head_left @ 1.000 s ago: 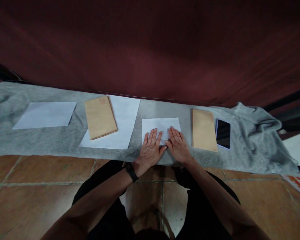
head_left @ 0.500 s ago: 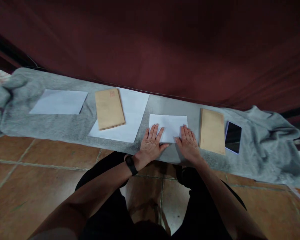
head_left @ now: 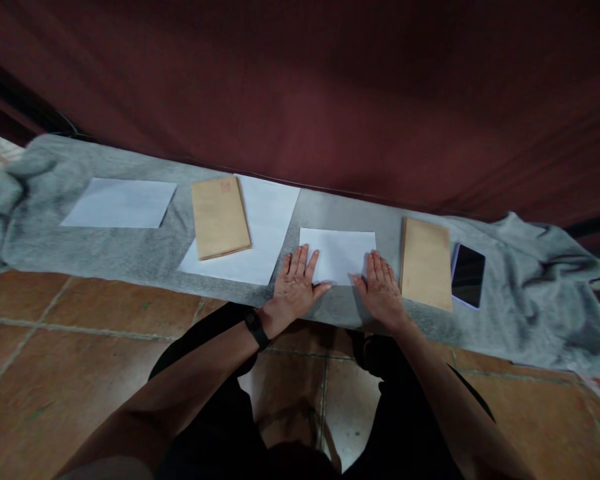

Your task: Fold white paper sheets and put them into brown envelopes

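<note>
A small white sheet of paper (head_left: 339,250), perhaps folded, lies flat in front of me on the grey cloth. My left hand (head_left: 296,283) rests palm down at its left edge, fingers spread. Against the right edge lies my right hand (head_left: 381,287), flat too, fingers stretched out and fairly close together. Just right of that hand is a stack of brown envelopes (head_left: 427,263). Left of my left hand, another brown envelope stack (head_left: 221,217), with red print in a corner, sits on larger white paper (head_left: 269,217).
At the far left lies one more white sheet (head_left: 120,203). A phone (head_left: 468,275) with a dark screen is beside the right envelopes. The grey cloth (head_left: 535,287) is bunched at the right end. A dark red curtain-like surface (head_left: 300,93) rises behind; floor tiles (head_left: 95,360) show in front.
My left hand has slid a little left, toward the edge of the small white sheet. My right hand has shifted very slightly right. The paper and envelopes stay in place.
</note>
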Available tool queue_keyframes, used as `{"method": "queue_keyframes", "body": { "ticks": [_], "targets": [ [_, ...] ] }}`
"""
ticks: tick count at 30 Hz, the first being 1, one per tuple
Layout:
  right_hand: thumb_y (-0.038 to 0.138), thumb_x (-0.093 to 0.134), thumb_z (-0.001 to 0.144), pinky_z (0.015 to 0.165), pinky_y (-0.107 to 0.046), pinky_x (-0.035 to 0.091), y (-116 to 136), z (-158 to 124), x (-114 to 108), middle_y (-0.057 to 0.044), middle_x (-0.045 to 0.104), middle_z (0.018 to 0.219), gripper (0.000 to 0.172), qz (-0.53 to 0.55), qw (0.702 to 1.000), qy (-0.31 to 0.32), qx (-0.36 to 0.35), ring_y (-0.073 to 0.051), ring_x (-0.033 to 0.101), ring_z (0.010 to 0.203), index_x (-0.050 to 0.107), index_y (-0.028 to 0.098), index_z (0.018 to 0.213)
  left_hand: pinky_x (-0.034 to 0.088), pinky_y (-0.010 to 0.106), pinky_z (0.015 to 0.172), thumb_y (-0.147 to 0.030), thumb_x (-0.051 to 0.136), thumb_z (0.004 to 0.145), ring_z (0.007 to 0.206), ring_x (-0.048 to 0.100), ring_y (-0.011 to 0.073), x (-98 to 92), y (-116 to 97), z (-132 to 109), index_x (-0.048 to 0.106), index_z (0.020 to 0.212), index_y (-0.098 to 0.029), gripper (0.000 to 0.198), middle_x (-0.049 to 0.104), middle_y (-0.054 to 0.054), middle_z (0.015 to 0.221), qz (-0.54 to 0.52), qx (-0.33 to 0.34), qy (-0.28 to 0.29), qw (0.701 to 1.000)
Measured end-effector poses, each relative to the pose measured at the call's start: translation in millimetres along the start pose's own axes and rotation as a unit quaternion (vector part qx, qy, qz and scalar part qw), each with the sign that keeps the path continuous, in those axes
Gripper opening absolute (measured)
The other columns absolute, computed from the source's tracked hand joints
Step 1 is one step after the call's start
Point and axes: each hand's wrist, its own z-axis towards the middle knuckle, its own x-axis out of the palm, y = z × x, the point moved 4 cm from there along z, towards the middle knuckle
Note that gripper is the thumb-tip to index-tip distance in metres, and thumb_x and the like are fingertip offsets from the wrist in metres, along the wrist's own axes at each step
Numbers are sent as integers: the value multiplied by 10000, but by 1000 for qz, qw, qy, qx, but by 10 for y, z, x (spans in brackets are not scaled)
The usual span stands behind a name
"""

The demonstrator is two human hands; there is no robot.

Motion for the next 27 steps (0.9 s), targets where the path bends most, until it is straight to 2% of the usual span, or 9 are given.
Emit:
{"method": "queue_keyframes", "body": {
  "ticks": [6, 10, 17, 21, 27],
  "targets": [
    [531, 302, 1082, 1233, -542, 291, 20, 22, -30, -248, 366, 1630, 728, -7, 1000, -15, 14, -352, 346, 1517, 320, 10, 1590, 199, 515, 1286, -604, 398, 1016, 1566, 243, 345, -45, 72, 81, 300, 1585, 4, 838, 262, 254, 1665, 4, -13, -13, 1000],
    [482, 222, 1099, 1248, -564, 249, 66, 175, -108, -213, 381, 1632, 667, 28, 999, -18, 34, -332, 321, 1536, 352, 48, 1590, 179, 508, 1298, -482, 310, 1057, 1582, 197, 316, -101, -30, 261, 282, 1588, 18, 730, 259, 239, 1671, -9, -23, -35, 999],
    [462, 125, 1096, 1291, -473, 201, 412, 492, -61, -115, 362, 1662, 649, 139, 988, 66, 10, -223, 268, 1566, 374, 132, 1598, 184, 462, 1302, -287, 257, 1041, 1585, 191, 261, 62, -362, 550, 327, 1578, -9, 609, 295, 185, 1677, -41, 23, 19, 999],
    [468, 137, 1097, 1300, -442, 166, 488, 591, 11, -125, 351, 1665, 660, 145, 985, 95, 6, -216, 264, 1567, 403, 104, 1580, 179, 453, 1302, -195, 254, 1009, 1586, 184, 262, 142, -374, 670, 318, 1582, -1, 608, 288, 189, 1679, -32, 24, 56, 998],
    [442, 190, 1104, 1297, -466, 131, 464, 685, 48, -75, 273, 1698, 591, 101, 989, 107, 25, -223, 224, 1580, 369, 183, 1604, 132, 468, 1305, -185, 241, 1012, 1591, 156, 275, 136, -320, 787, 309, 1591, -10, 609, 236, 174, 1699, -14, 20, 63, 998]
  ]
}}
